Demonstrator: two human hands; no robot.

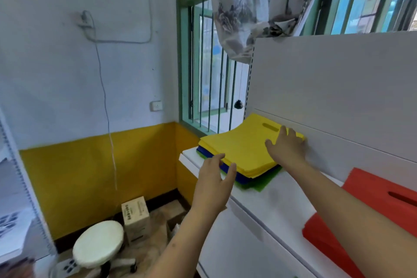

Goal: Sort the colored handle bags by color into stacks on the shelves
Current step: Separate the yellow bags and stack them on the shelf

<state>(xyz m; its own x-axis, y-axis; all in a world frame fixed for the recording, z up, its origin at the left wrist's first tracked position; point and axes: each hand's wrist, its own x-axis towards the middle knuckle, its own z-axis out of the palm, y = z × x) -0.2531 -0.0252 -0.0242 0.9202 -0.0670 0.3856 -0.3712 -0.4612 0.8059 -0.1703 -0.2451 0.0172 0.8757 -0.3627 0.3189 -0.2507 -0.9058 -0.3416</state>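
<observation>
The right hand [285, 145] lies flat and open on the yellow bags [244, 146]. The left hand [214, 184] hangs open near them. Red bags [372, 205] sit at four o'clock, a white stool [98, 244] at seven.

place: small shop — white retail shelving [282, 205] | stacked handle bags [243, 149]

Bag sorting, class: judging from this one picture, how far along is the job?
Done: red bags lie apart on the shelf. In hand: the right hand presses the yellow bags; the left hand hovers at that pile's edge. Left: blue bags and green bags still lie under the yellow.
</observation>
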